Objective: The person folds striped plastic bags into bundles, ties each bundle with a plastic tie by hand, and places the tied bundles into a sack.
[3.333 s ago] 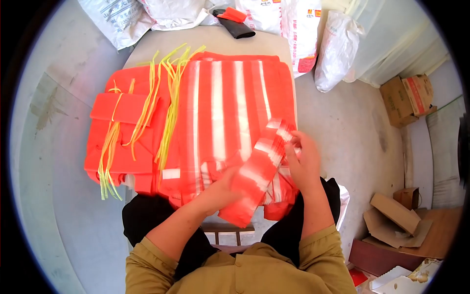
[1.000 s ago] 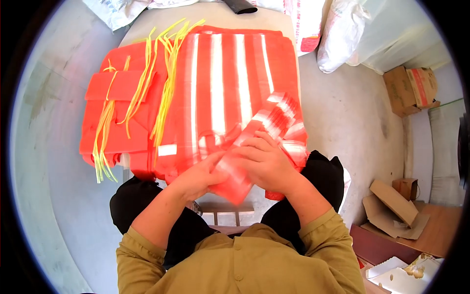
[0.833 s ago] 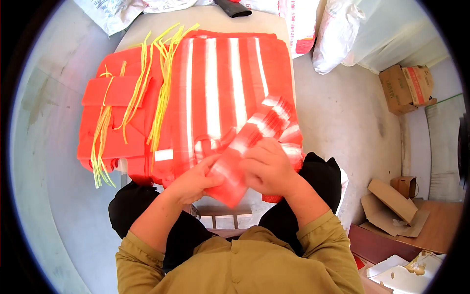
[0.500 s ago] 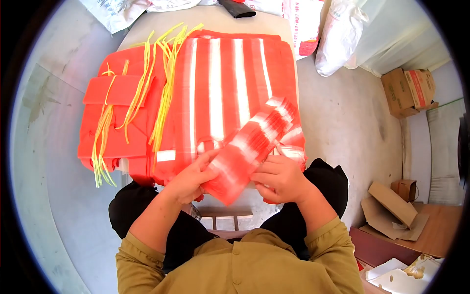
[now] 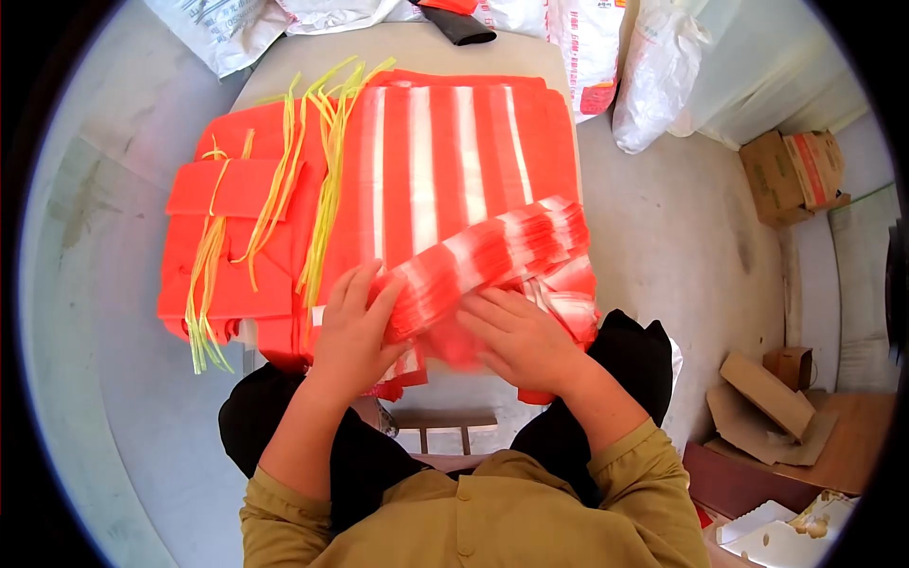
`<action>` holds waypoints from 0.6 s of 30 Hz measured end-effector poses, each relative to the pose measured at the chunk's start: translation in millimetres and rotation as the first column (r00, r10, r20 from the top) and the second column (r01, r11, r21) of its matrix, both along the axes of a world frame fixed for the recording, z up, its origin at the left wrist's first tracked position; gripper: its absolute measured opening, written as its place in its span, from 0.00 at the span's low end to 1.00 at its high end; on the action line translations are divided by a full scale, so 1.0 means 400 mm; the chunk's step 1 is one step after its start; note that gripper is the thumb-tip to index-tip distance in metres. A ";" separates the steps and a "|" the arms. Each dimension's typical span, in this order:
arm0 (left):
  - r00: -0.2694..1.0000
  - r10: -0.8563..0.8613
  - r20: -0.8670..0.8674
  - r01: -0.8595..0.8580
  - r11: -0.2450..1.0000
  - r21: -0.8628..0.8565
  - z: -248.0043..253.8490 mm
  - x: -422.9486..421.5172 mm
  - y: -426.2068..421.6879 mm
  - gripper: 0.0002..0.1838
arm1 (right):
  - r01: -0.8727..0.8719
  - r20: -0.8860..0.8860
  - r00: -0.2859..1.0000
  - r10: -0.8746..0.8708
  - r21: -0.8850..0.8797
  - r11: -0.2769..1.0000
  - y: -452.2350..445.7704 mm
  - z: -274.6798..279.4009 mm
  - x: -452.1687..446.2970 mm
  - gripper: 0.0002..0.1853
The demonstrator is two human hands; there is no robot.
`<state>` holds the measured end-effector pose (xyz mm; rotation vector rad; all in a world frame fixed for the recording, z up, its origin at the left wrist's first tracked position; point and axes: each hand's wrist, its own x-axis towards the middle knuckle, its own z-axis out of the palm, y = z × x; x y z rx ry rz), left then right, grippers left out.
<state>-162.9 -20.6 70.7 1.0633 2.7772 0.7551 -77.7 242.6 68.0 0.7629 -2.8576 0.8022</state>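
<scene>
A folded bundle of red-and-white striped plastic bags (image 5: 492, 248) lies slantwise over a larger flat striped stack (image 5: 445, 151). Its many thin layers show along the upper edge. My left hand (image 5: 352, 327) grips the bundle's left end, with fingers over it and the thumb below. At the lower edge, my right hand (image 5: 521, 336) has its fingers bent onto the red film, which is smeared by motion there. Some of its fingertips are hidden. To the left, yellow ties (image 5: 327, 189) hang over the stack, beside red folded bundles (image 5: 232, 241) bound with similar ties.
The stacks rest on a beige-topped table (image 5: 379, 47) before my knees. White printed sacks (image 5: 587, 57) and a dark tube-like item (image 5: 459, 24) are at the far edge. Cardboard boxes (image 5: 791, 175) stand at right, and an opened carton (image 5: 767, 407) lies nearer. A wooden stool (image 5: 445, 421) shows below.
The bundle has turned to a flatter slant, its layered edge now facing up. My left hand has moved up over its left end; my right hand has shifted slightly left along the lower edge.
</scene>
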 end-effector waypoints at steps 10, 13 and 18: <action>0.998 0.010 -0.068 0.004 0.978 0.207 -0.021 -0.025 0.029 0.27 | 0.030 0.005 1.000 -0.030 -0.009 0.999 -0.039 -0.004 -0.024 0.35; 0.993 0.059 -0.102 -0.024 0.947 0.321 -0.035 -0.036 0.046 0.19 | -0.005 0.017 1.000 0.004 0.028 1.000 -0.039 -0.020 -0.030 0.34; 0.994 0.105 -0.038 -0.079 0.900 0.428 -0.061 -0.044 0.064 0.12 | 0.001 -0.062 0.998 0.006 0.113 0.994 -0.026 -0.032 -0.054 0.31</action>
